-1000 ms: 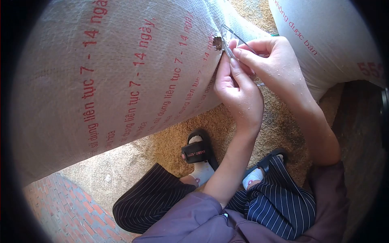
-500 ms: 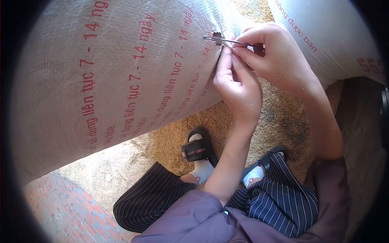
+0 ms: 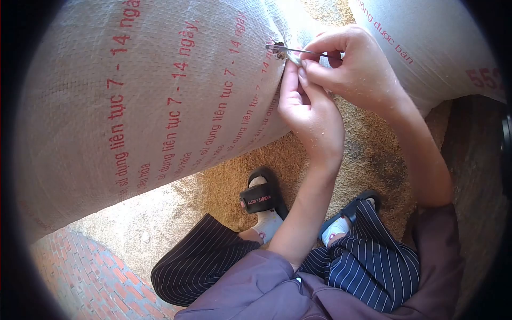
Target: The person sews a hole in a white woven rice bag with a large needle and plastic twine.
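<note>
A large woven sack (image 3: 176,101) with red print leans across the left side, with a small dark, ragged hole (image 3: 278,52) near its gathered edge. In my right hand (image 3: 354,69) a long thin metal needle (image 3: 309,52) is pinched between thumb and fingers. Its flat, slotted-looking end lies over the hole. My left hand (image 3: 312,109) is closed just below, its thumb and fingertips pinching a pale folded bit of the sack's edge (image 3: 294,57). The fingertips of both hands nearly touch there.
A second printed white sack (image 3: 426,53) stands at the upper right. Loose golden grain or husk (image 3: 368,149) covers the floor around my sandalled feet (image 3: 261,197). Red brick paving (image 3: 101,266) shows at the lower left.
The sack and both hands sit slightly further left in view. More of the pale folded edge shows between my fingers. The needle remains across the hole, tilted a little differently.
</note>
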Demonstrator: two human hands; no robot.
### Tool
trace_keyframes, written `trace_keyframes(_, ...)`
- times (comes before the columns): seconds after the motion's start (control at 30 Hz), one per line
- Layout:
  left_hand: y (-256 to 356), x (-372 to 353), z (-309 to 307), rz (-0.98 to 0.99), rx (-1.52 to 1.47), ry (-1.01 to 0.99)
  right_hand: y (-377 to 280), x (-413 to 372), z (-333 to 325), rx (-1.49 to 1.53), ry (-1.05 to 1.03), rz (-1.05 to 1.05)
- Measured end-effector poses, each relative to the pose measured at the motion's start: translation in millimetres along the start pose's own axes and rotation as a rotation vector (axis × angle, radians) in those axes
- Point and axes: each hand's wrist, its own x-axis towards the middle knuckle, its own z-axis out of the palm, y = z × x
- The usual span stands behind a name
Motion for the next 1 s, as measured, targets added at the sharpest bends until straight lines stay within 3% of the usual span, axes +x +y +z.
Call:
trace_keyframes(0.1,-0.6,-1.6,0.8,-0.072,-0.151,0.063,-3.9,-2.8,5.4,0.041,0.139,-0.043)
trace_keyframes(0.23,-1.0,1.7,-5.2,-0.136,-0.277,0.099,-0.8,-1.8,5.1,0.016,0.137,-0.109)
trace_keyframes(0.43,7.0,1.7,2.1,-0.122,-0.07,0.172,12.0,-8.2,12.1,0.249,0.122,-0.043)
trace_keyframes(0.5,4.8,1.9,-1.6,-0.125,-0.066,0.157,14.5,-9.5,14.6,0.545,0.063,0.114)
trace_keyframes(0.53,4.4,1.7,-3.4,-0.13,-0.061,0.143,13.6,-9.8,14.6,0.548,0.063,0.115)
trace_keyframes(0.6,8.0,3.0,-0.8,-0.164,-0.069,0.162,10.7,-8.9,12.5,0.787,-0.027,0.334)
trace_keyframes(0.83,4.2,-1.0,-0.9,-0.178,-0.179,0.207,14.8,-7.8,10.6,0.853,-0.102,0.379)
trace_keyframes(0.9,4.3,-1.4,0.8,-0.181,-0.184,0.21,12.1,-9.4,8.3,0.87,-0.075,0.497)
trace_keyframes(1.0,0.8,-2.4,0.0,-0.162,-0.188,0.203,6.4,-10.3,10.2,0.738,-0.002,0.458)
